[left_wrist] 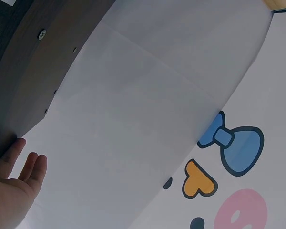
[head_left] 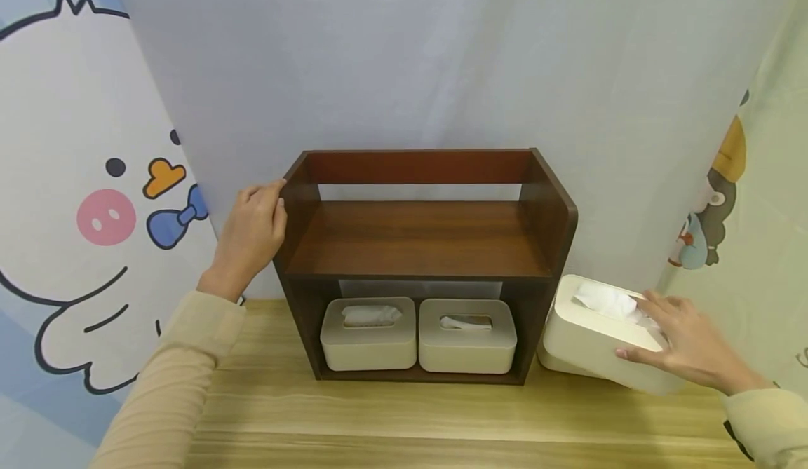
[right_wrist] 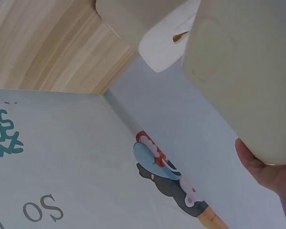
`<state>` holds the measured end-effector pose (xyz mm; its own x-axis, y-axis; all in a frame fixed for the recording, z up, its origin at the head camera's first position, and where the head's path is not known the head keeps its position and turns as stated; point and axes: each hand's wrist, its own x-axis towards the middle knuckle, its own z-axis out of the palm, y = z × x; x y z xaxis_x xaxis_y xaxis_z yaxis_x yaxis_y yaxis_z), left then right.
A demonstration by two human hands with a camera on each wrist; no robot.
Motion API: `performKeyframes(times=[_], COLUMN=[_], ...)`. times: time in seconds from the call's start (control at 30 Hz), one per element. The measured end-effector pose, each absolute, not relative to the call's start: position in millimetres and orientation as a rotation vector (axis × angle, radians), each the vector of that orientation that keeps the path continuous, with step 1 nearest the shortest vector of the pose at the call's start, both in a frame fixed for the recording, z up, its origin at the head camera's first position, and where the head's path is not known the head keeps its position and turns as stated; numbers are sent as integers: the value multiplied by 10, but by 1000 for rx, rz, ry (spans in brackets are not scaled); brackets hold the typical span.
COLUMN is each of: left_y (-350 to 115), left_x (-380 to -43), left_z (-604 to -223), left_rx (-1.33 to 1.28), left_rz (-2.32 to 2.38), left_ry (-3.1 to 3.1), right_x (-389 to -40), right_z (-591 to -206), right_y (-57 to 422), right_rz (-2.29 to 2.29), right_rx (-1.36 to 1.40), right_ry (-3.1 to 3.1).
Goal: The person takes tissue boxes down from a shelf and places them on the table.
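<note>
Gripping a cream tissue box (head_left: 600, 346), thumb on its front wall and fingers over the top, the right hand (head_left: 697, 343) holds it tilted just right of the dark wooden shelf (head_left: 416, 238), partly above a second box (right_wrist: 155, 50) on the worktop (head_left: 379, 423). The left hand (head_left: 251, 234), its fingers loosely bent, touches the shelf's left side near the top. A third box (head_left: 369, 350) and a fourth box (head_left: 467, 353) sit side by side in the lower compartment.

At frame centre, the brown shelf (head_left: 416, 241) admits passage from front and above in its upper compartment; a left box (head_left: 369, 353) and right box (head_left: 468, 355) obstruct the lower one, free room above them; tilted tissue box (head_left: 602, 346) blocks centre-right.
</note>
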<state>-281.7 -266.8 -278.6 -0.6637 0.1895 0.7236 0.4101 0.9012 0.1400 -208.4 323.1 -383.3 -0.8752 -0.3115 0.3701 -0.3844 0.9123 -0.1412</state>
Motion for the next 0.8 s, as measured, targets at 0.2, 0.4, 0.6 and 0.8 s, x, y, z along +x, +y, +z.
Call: performKeyframes(times=[0.2, 0.4, 0.6, 0.8], left_y=[-2665, -2656, -2654, -2663], left_x=[-2818, -2821, -2815, -2805], left_z=[-2785, -2784, -2784, -2781], left_rx=[-423, -427, -424, -423], left_rz=[-374, -366, -370, -379], left_ry=[-2306, -2307, -2312, -2316], right_x=[-2008, -1924, -1862, -1814], right_z=[-4008, -4133, -4258, -4315], right_y=[3194, 3150, 3140, 3140], right_rz=[319, 300, 312, 335], right_rx=[544, 559, 567, 559], right_ry=[-2721, -2752, -2739, -2796])
